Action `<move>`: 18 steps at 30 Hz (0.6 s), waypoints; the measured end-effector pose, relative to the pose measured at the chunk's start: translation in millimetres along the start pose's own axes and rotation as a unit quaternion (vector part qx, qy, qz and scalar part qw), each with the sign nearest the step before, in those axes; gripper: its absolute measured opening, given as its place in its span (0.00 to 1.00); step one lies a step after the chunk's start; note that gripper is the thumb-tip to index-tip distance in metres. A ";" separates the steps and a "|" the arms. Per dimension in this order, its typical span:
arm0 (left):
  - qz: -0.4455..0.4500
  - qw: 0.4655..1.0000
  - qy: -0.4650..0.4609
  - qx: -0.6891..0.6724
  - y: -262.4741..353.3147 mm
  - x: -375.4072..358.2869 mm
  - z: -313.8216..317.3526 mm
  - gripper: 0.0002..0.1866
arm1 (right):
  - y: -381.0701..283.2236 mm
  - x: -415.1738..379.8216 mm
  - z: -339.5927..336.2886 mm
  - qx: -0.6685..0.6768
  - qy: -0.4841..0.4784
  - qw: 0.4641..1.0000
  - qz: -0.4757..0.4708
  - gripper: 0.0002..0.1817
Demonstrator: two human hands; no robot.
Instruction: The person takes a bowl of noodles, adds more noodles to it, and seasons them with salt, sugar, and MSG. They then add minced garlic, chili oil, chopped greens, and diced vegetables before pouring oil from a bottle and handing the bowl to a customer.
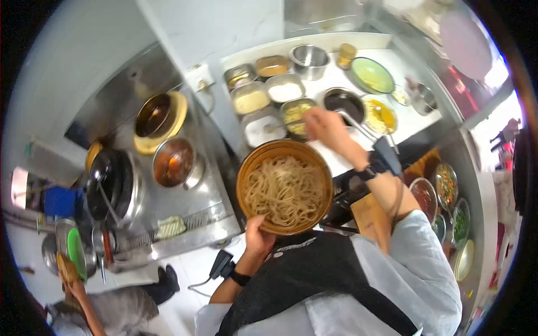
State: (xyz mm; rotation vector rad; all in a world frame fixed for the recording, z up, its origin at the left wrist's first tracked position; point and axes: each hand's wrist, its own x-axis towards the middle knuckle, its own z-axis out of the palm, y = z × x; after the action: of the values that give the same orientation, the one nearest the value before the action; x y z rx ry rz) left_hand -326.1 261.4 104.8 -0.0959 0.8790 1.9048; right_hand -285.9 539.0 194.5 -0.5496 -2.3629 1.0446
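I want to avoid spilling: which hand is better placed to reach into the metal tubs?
Probably the right hand: it is up by the metal tubs, while the left hand holds the noodle bowl at its near rim.

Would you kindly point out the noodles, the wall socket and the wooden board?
Noodles [286, 193], head view, middle of pile.
Wall socket [196, 72], head view, faceplate.
Wooden board [367, 219], head view, bare top.

The left hand is gripping at 6 o'clock, its thumb lying uppermost and pointing towards 12, while the left forearm is rising from about 7 o'clock. The right arm is reaching in from 4 o'clock; the right hand is hovering at 2 o'clock, palm down, fingers bending inward.
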 end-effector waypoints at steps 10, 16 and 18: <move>-0.029 0.996 0.032 0.074 22.0 8.7 -11.4 0.30 | 10.9 2.2 20.3 0.182 -0.041 0.978 0.092 0.15; -0.036 0.998 0.011 0.053 21.7 7.1 -10.3 0.32 | 2.9 -8.1 2.1 0.217 -0.011 0.968 0.124 0.14; -0.043 0.997 0.020 0.062 24.1 2.3 -12.4 0.32 | 12.4 -10.4 6.4 0.250 0.018 0.958 0.135 0.13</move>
State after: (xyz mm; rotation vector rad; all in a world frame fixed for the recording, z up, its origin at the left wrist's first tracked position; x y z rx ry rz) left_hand -350.6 249.8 107.5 -0.0949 1.0019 1.7686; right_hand -279.4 537.6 178.4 -0.6941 -1.9125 1.6705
